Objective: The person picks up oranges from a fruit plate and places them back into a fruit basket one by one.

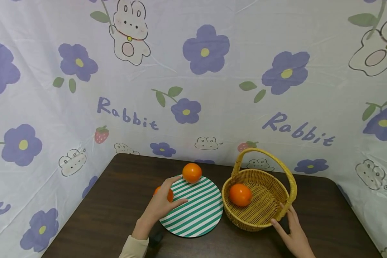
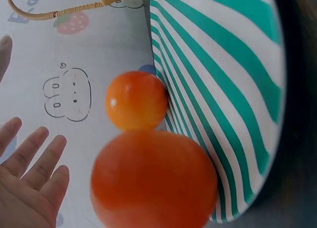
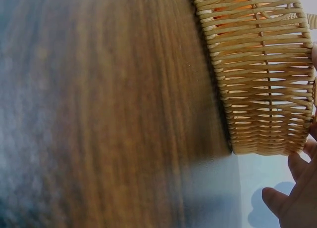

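My left hand [image 1: 162, 200] is open over the left edge of a round green-and-white striped plate [image 1: 196, 211], fingers spread. Just beside it, partly hidden behind the hand, is an orange [image 1: 170, 195]; the left wrist view shows this orange [image 2: 153, 181] large and near, with the spread fingers [image 2: 37, 176] apart from it. Another orange [image 1: 192, 173] rests at the plate's far edge. With my right hand [image 1: 291, 229] I hold the yellow wicker basket [image 1: 254, 224] at its right rim, by the handle's base. A third orange [image 1: 240, 195] lies inside the basket.
Everything stands on a dark wooden table [image 1: 116, 200]. Behind and along the sides hangs a white cloth [image 1: 167, 71] printed with purple flowers and rabbits. The basket's handle [image 1: 271, 156] arches above its rim.
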Demonstrator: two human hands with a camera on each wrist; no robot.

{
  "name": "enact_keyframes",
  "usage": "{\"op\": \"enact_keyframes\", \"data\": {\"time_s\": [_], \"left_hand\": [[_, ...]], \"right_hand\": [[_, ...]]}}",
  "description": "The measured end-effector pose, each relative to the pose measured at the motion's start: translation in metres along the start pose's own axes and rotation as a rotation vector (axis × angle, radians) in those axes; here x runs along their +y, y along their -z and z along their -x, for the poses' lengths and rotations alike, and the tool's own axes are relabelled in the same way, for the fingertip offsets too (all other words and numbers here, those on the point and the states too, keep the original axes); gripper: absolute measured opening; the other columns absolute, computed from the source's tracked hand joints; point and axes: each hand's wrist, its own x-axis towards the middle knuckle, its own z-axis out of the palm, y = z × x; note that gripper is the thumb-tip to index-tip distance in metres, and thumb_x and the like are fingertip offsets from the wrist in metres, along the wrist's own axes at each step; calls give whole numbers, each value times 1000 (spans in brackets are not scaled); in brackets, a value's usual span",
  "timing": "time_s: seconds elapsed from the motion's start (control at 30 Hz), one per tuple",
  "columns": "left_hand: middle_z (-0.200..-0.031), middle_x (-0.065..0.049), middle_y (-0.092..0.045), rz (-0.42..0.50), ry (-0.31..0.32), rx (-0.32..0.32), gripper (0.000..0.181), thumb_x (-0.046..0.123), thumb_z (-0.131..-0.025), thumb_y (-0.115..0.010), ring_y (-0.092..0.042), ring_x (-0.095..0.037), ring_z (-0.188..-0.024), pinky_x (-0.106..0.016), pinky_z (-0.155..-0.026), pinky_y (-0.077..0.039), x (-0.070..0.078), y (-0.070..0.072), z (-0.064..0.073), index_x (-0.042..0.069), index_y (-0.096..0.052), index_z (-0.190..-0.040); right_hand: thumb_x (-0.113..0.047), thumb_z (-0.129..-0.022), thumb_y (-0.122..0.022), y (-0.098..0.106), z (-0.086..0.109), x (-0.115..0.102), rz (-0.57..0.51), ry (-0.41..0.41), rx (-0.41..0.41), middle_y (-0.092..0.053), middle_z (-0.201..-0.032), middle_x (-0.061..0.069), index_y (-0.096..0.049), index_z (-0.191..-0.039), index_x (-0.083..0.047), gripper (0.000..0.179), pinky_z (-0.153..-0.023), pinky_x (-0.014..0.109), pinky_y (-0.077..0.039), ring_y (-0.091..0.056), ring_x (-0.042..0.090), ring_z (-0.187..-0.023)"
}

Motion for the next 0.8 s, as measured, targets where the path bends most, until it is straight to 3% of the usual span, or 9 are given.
{"op": "enact_keyframes", "data": {"time_s": [0.3,0.6,0.8], "left_hand": [[-137,2,-44,-62,42,53,78,43,-73,-76,-52,-16,-112,-35,-85,-52,-17,8,8,21,-41,-139],[-135,2,-45,-73,82,93,75,33,-72,-79,-54,-21,-107,-41,-80,-53,-27,14,13,27,-42,-137],[-136,2,-44,-59,138,101,75,31,-72,-80,-51,-23,-114,-47,-85,-50,-35,16,16,25,-43,-137]], "right_hand": [[-45,-94,-48,1,1,-1,-2,4,1,2,-154,19,-13,-149,-11,74,-86,72,-28,-17,52,-132],[-44,-94,-49,1,1,-1,-2,21,13,2,-153,20,-14,-149,-11,73,-86,72,-28,-17,52,-132],[-44,-94,-49,0,1,0,0,21,16,0,-153,19,-15,-148,-10,73,-87,71,-28,-18,51,-132]]}}
